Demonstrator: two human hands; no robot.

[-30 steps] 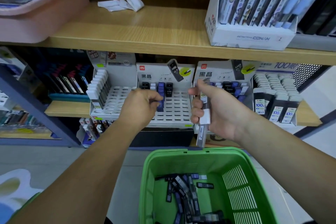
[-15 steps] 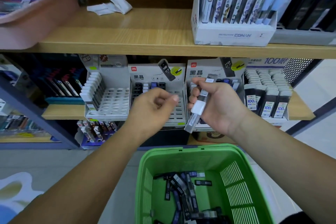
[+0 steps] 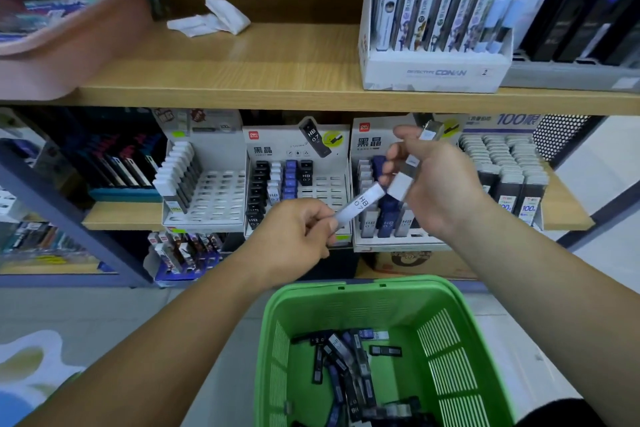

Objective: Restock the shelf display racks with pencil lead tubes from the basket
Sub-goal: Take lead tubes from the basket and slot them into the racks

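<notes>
Pinching one white tube (image 3: pixel 360 203) in the left hand (image 3: pixel 294 232), clutching spare tubes (image 3: pixel 403 184) in the right hand (image 3: pixel 440 191) as ready stock, facing the half-filled rack (image 3: pixel 325 191) on the shelf (image 3: pixel 121 215) front edge.

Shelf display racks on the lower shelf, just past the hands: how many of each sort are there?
White card racks with a red corner logo: 2, the middle one and its right neighbour
White card rack with one row of white-capped tubes, mostly bare slots: 1
White card rack marked 100, packed full: 1
Total: 4
</notes>
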